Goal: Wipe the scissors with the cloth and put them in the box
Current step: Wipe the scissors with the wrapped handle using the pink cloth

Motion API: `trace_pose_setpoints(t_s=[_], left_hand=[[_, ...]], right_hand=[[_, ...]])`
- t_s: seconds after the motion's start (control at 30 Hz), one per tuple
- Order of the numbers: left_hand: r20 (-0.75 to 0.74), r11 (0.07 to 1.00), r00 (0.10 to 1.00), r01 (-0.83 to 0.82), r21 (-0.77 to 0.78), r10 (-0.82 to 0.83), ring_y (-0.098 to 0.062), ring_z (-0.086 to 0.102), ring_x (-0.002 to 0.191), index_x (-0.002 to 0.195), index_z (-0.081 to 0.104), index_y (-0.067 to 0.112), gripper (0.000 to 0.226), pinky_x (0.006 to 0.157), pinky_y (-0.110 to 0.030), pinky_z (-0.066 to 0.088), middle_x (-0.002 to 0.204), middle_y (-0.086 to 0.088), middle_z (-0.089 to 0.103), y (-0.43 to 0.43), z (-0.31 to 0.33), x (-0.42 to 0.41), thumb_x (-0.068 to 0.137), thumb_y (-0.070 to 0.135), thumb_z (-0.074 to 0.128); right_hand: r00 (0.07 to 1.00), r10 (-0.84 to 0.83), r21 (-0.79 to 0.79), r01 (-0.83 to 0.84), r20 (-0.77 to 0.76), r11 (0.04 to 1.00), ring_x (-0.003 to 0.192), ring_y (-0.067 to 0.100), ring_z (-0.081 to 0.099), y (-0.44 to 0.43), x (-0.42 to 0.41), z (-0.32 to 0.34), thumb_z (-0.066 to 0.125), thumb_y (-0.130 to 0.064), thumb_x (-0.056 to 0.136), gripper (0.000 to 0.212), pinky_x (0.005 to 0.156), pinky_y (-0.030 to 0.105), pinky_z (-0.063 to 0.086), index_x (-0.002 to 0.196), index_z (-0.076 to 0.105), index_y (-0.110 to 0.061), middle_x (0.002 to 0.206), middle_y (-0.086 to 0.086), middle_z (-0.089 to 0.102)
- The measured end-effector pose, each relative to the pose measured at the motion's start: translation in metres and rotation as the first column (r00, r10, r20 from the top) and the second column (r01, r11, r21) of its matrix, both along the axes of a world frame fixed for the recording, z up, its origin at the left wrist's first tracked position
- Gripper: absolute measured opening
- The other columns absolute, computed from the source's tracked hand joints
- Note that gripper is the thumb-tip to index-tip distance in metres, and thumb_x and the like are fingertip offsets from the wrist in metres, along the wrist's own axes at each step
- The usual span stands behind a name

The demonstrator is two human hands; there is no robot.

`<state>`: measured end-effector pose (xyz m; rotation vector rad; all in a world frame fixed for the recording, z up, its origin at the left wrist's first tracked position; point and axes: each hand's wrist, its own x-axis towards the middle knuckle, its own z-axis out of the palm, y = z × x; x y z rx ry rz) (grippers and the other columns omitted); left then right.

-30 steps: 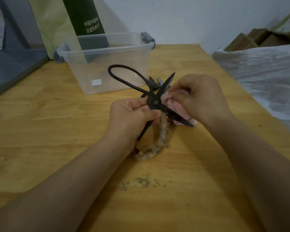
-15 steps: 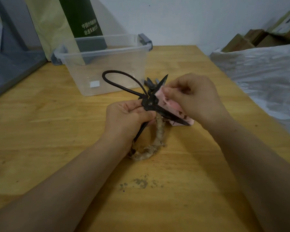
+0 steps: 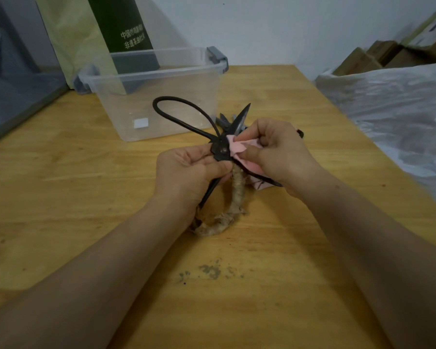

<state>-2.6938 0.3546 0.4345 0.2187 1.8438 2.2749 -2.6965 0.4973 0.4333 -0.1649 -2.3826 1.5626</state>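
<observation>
Black iron scissors [image 3: 220, 149] with large loop handles are held above the wooden table, blades spread apart. One handle loop is bare and points up left; the other is wrapped in tan twine [image 3: 234, 197] and hangs toward the table. My left hand [image 3: 189, 172] grips the scissors just below the pivot. My right hand [image 3: 280, 149] pinches a pink cloth [image 3: 239, 149] against a blade right beside the pivot. The clear plastic box [image 3: 156, 84] stands open behind the scissors.
More dark scissors [image 3: 224, 120] lie on the table behind my hands, partly hidden. A green and tan bag [image 3: 91, 34] leans behind the box. A plastic-covered heap [image 3: 393, 109] borders the table's right edge. Grey stains [image 3: 209, 270] mark the wood near me.
My right hand has slid the pink cloth down the blade from near its tip to the pivot. The left hand keeps its grip on the scissors.
</observation>
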Motion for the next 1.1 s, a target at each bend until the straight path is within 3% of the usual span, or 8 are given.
trace_pose_setpoints(t_s=[0.1,0.2,0.33,0.6,0.77,0.87,0.97,1.1], left_hand=[[-0.017,1.0,1.0,0.015,-0.016,-0.015,-0.017,0.072,0.075,0.092,0.07,0.006,0.027,0.067,-0.022,0.058,0.083,-0.009,0.074,0.001,0.0,0.002,0.075,-0.014,0.065],[-0.01,1.0,1.0,-0.011,-0.01,0.011,-0.017,0.071,0.073,0.091,0.07,0.006,0.026,0.066,-0.022,0.058,0.082,-0.01,0.074,0.001,-0.001,0.0,0.075,-0.014,0.065],[-0.009,1.0,1.0,0.012,0.008,-0.012,-0.016,0.071,0.07,0.092,0.071,0.006,0.027,0.062,-0.02,0.057,0.081,-0.011,0.074,-0.001,-0.001,0.0,0.074,-0.014,0.066],[-0.02,1.0,1.0,0.022,0.014,-0.022,-0.014,0.071,0.071,0.093,0.07,0.006,0.027,0.064,-0.02,0.057,0.082,-0.008,0.074,0.001,-0.001,0.001,0.075,-0.015,0.065],[-0.017,0.999,1.0,0.007,0.035,-0.007,-0.016,0.071,0.071,0.094,0.07,0.004,0.027,0.065,-0.021,0.058,0.082,-0.01,0.074,0.0,-0.002,0.0,0.074,-0.014,0.066],[-0.032,0.999,0.999,0.008,0.04,-0.007,-0.017,0.072,0.076,0.1,0.07,0.004,0.03,0.066,-0.021,0.057,0.085,-0.01,0.074,0.001,-0.003,0.0,0.074,-0.012,0.066],[-0.062,0.999,0.998,0.018,0.039,-0.016,-0.017,0.072,0.077,0.101,0.069,0.003,0.031,0.067,-0.022,0.058,0.086,-0.009,0.074,0.001,-0.002,0.001,0.074,-0.012,0.066],[-0.078,0.999,0.997,0.024,0.035,-0.021,-0.016,0.071,0.075,0.1,0.069,0.003,0.031,0.067,-0.022,0.058,0.085,-0.01,0.074,0.002,-0.003,0.001,0.074,-0.013,0.066]], right_hand=[[0.98,-0.198,-0.037,0.198,-0.007,0.98,0.077,0.016,0.061,0.009,-0.002,0.005,0.064,-0.006,0.087,0.024,0.059,0.024,0.047,0.074,0.054,-0.024,0.082,-0.001,0.06],[0.994,-0.107,-0.208,0.108,0.014,0.972,0.065,0.01,0.063,0.01,0.007,0.013,0.068,-0.01,0.085,0.014,0.046,0.016,0.045,0.078,0.06,-0.021,0.079,0.0,0.065],[0.993,0.107,-0.18,-0.098,0.04,0.979,0.07,0.008,0.067,0.001,0.013,0.011,0.078,-0.006,0.072,0.018,0.058,0.02,0.052,0.074,0.066,-0.019,0.079,-0.004,0.07],[0.987,-0.16,-0.342,0.142,-0.025,0.929,0.063,0.009,0.068,0.016,0.003,0.013,0.075,-0.006,0.075,0.011,0.053,0.021,0.051,0.075,0.066,-0.012,0.081,0.004,0.069],[0.992,0.108,-0.569,-0.051,0.067,0.821,0.077,0.02,0.071,0.016,0.013,0.025,0.076,-0.009,0.059,0.039,0.065,0.032,0.059,0.098,0.07,-0.007,0.091,0.014,0.072],[0.989,0.114,-0.485,-0.052,0.098,0.873,0.078,0.016,0.07,0.014,0.014,0.023,0.074,-0.001,0.07,0.029,0.066,0.024,0.058,0.098,0.067,-0.01,0.089,0.009,0.073],[0.993,0.013,-0.274,0.019,0.116,0.961,0.07,0.01,0.067,0.014,0.013,0.02,0.076,-0.019,0.076,0.01,0.057,0.019,0.051,0.082,0.07,-0.017,0.077,0.0,0.072],[0.982,0.037,-0.216,0.003,0.183,0.976,0.071,0.014,0.066,0.012,0.013,0.018,0.069,-0.031,0.083,0.011,0.055,0.02,0.049,0.078,0.073,-0.022,0.077,0.001,0.072]])
